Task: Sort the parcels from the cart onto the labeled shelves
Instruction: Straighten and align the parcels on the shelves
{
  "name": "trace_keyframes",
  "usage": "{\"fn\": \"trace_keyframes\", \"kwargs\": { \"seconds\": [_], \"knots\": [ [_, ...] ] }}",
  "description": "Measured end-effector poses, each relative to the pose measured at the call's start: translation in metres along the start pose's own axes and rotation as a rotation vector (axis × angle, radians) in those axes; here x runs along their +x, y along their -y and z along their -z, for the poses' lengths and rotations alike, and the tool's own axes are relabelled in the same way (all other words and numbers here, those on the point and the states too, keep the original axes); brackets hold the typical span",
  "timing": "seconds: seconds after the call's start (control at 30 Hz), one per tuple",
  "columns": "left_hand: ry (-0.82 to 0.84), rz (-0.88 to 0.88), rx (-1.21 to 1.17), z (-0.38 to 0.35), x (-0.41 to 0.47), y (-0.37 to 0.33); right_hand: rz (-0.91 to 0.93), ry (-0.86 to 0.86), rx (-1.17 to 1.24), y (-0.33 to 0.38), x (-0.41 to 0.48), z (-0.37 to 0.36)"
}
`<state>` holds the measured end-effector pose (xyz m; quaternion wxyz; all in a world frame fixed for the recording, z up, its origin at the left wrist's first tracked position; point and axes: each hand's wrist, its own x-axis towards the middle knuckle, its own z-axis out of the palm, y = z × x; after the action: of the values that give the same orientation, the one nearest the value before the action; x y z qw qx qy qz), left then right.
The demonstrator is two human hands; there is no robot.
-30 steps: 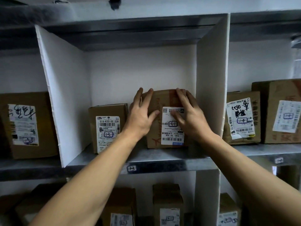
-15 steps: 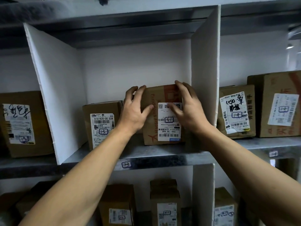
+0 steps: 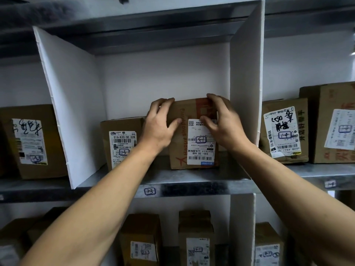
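Fingers (image 3: 164,102) of left hand (image 3: 157,129) and right hand (image 3: 225,127) around parcel (image 3: 189,110) on shelf (image 3: 192,176)

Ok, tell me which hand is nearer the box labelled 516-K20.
Left. The left hand grips the held parcel on its left edge, beside that box; the right hand grips the parcel's far edge, farther off.

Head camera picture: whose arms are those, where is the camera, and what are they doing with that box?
No robot here: a person wears the camera on their head, so you see their own two arms reaching out. The left hand and right hand grip the top corners of a brown parcel standing on a metal shelf. Its label is marked 1-3, like the little tag on the shelf edge. A second parcel stands just left of it, between white dividers. More parcels sit in the neighbouring sections and below.
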<state>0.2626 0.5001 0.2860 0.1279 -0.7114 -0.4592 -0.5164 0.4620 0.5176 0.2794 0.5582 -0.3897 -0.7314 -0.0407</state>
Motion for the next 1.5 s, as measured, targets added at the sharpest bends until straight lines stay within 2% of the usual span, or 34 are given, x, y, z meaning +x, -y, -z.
{"fn": "trace_keyframes", "kwargs": {
  "seconds": [0.43,0.73,1.03,1.27,1.5],
  "knots": [
    [0.017,0.044,0.053,0.005,-0.005,-0.008,0.017,0.023,-0.068,0.004,-0.007,0.005],
    [-0.041,-0.106,0.134,0.023,-0.041,-0.024,0.103,-0.038,-0.291,0.027,-0.058,0.033],
    [0.036,-0.169,0.039,0.018,-0.070,-0.066,0.201,0.008,-0.586,0.038,-0.107,0.105],
    [0.060,-0.288,-0.057,-0.012,-0.070,-0.126,0.079,-0.008,-0.725,0.018,-0.121,0.166],
    [0.106,-0.341,-0.077,-0.055,-0.059,-0.176,0.052,-0.040,-0.794,-0.015,-0.119,0.208]
  ]
}}
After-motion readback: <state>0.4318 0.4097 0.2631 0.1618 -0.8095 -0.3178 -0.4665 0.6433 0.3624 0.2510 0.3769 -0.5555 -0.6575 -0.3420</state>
